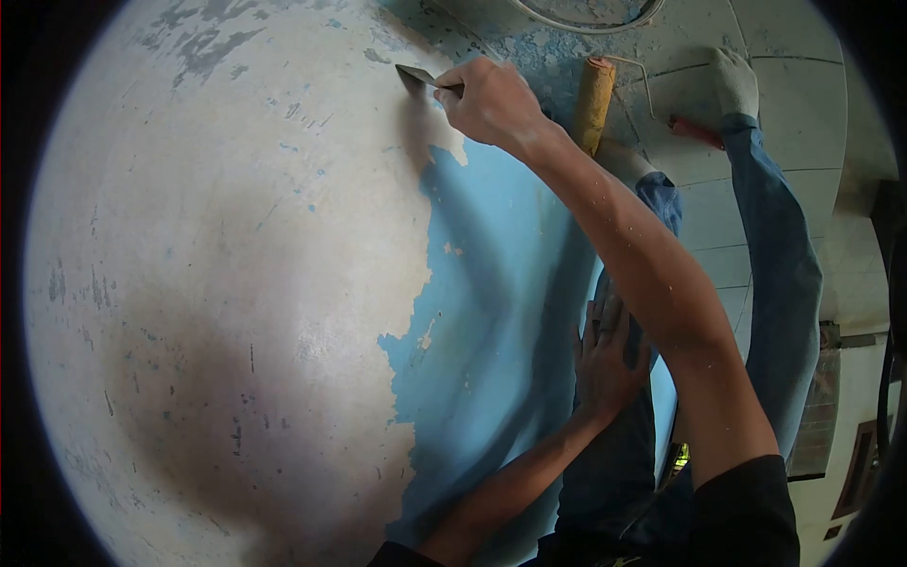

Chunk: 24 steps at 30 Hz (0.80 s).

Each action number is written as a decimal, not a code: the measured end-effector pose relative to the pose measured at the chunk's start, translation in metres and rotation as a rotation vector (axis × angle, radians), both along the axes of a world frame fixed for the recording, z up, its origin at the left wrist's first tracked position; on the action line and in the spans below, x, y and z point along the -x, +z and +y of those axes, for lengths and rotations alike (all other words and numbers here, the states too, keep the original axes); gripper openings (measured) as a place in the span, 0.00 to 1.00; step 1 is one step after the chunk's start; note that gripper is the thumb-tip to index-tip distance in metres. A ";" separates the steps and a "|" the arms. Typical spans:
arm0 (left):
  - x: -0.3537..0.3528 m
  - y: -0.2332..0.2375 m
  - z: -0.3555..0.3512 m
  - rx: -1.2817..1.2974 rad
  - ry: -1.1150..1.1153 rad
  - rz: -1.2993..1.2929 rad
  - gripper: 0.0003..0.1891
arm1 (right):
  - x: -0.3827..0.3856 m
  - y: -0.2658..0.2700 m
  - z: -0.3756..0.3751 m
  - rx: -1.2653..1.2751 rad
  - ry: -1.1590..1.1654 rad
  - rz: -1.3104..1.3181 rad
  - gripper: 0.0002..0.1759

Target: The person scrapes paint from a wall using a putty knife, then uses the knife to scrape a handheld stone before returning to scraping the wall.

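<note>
1. Scraper [419,77]: thin dark flat blade, angled at wall's [236,236] pale part; contact unclear, handle mostly hidden.
2. Blue paint [491,227]: on wall, jagged edge, small chips missing, beside pale, scuffed part.

The person wears black short sleeves [746,510], blue denim trousers [786,255], grey socks [735,83].

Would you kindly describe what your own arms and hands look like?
Both hands, the left and the right, are bare, without gloves. The right sleeve is black and short, leaving the forearm uncovered and dotted with small pale specks; the left sleeve shows only a dark edge. Whether a finger carries a ring is too shadowy to tell.
</note>
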<state>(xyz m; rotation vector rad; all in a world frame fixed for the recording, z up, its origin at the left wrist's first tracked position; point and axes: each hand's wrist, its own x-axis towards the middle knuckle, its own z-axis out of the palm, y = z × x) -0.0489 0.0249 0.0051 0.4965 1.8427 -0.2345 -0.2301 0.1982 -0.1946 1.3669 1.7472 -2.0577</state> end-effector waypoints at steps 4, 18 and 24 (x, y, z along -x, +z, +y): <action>0.003 -0.004 0.000 -0.003 0.039 0.010 0.32 | 0.003 0.005 0.006 0.047 -0.007 0.035 0.12; -0.003 -0.003 -0.008 -0.008 -0.088 -0.015 0.37 | -0.021 -0.004 -0.035 0.023 -0.087 -0.069 0.13; 0.000 -0.004 -0.004 -0.026 0.009 0.000 0.38 | -0.045 0.021 -0.019 0.092 0.002 0.081 0.12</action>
